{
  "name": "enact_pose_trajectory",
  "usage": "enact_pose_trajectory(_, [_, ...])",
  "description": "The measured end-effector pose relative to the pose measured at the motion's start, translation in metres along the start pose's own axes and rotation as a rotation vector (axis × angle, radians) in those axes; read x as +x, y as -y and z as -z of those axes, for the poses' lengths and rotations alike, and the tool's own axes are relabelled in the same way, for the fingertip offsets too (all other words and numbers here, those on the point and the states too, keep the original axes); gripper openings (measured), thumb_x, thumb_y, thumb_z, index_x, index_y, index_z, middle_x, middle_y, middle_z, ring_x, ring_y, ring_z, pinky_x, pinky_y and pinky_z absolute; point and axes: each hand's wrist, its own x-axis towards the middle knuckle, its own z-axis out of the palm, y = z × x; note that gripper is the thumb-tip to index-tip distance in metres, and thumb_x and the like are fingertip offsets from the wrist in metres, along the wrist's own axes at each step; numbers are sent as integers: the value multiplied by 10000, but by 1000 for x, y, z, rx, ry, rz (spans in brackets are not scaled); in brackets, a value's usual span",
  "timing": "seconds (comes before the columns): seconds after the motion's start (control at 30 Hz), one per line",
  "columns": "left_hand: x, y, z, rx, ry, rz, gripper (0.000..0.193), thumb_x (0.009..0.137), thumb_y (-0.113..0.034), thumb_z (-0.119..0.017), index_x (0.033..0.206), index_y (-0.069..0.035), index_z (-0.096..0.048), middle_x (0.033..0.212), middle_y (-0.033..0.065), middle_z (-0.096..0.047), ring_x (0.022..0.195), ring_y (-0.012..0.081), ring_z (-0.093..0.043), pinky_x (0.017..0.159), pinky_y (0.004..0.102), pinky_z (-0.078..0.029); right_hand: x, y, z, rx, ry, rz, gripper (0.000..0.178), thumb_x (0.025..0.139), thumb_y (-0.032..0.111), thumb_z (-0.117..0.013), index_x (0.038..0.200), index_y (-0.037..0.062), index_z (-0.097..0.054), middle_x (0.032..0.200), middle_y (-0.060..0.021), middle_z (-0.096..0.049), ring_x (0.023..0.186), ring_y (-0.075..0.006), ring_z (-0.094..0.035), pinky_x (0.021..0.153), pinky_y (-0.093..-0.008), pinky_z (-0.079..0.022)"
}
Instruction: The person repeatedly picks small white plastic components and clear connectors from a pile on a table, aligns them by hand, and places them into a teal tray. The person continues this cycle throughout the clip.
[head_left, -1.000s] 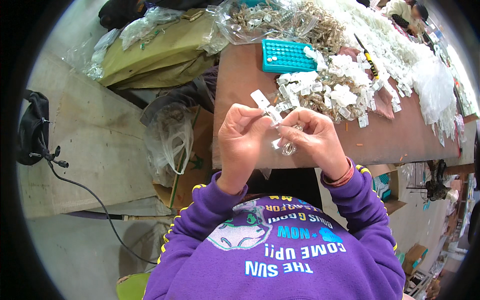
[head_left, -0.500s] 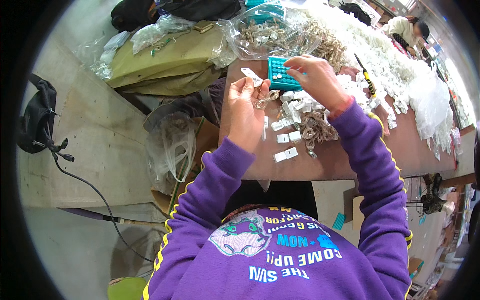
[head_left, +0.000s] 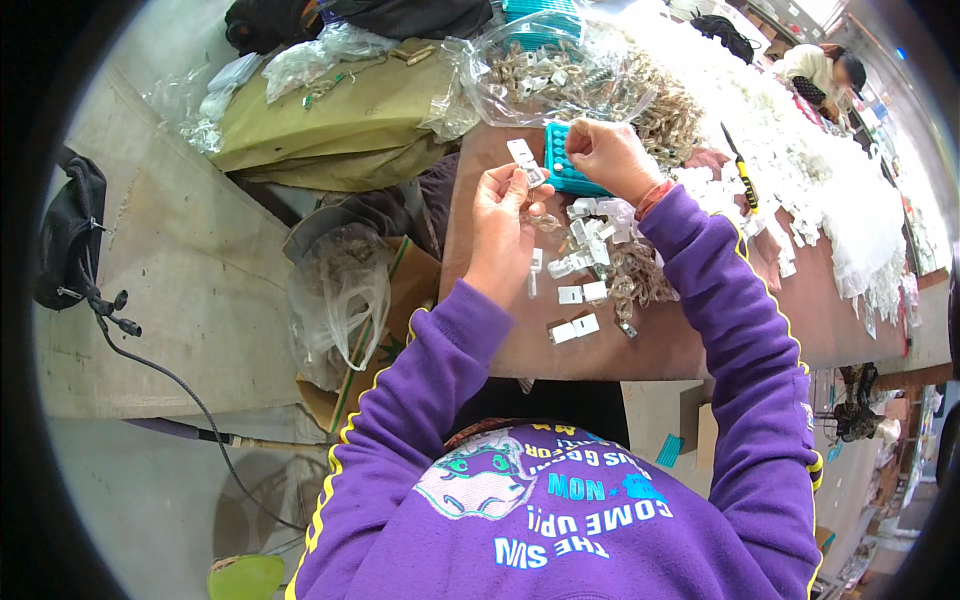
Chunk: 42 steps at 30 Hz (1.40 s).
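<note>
One turquoise tray [head_left: 577, 184], disc [head_left: 557, 168] inside, left grip [head_left: 504, 212] pinching white case [head_left: 522, 153], right grip [head_left: 612, 160] unclear

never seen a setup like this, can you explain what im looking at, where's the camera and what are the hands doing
There is no machine here: these are a person's two bare hands. The camera sits on the person's head and looks down; its wide lens makes straight edges bend.

The left hand holds a white plastic piece in its fingers. The right hand is at the blue-green tray, fingers drawn together; whether they hold anything is hidden.

On the brown table lie more white pieces, coiled cables and a yellow-and-black tool.
</note>
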Motion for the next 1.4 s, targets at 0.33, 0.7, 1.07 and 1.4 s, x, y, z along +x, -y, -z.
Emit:
enact_pose_trajectory(0.33, [-2, -4, 0, -12, 96, 4, 133, 980, -146, -542, 1070, -49, -547, 1022, 147, -662, 821, 158, -625, 642, 228, -483, 5, 11, 1, -181, 124, 97, 86, 694, 138, -718, 748, 71, -714, 728, -132, -660, 714, -317, -648, 690, -387, -523])
enact_pose_trajectory(0.7, [-9, -3, -8, 23, 162, 45, 133, 949, -116, -598, 1051, -37, -568, 949, 77, -654, 799, 148, -635, 663, 243, -488, -36, 60, 27, 51, -70, 200, 57, 742, 42, -688, 789, 42, -656, 757, -78, -617, 673, -232, -641, 607, -312, -515])
enact_pose_trajectory(1.07, [-11, -6, -11, 56, 199, 34, 111, 943, -97, -603, 1018, -21, -571, 940, 76, -653, 810, 140, -650, 723, 243, -555, -42, 69, 32, -165, -39, 301, 23, 765, 57, -652, 786, 49, -646, 747, -80, -581, 669, -264, -627, 579, -347, -492])
enact_pose_trajectory(1.4, [-11, -9, -12, -32, 209, 124, 111, 944, -102, -600, 1012, -19, -567, 936, 80, -638, 819, 139, -644, 741, 246, -559, -37, 70, 32, 136, -109, 167, 85, 752, 33, -663, 832, 59, -673, 765, -86, -641, 665, -236, -646, 583, -307, -504])
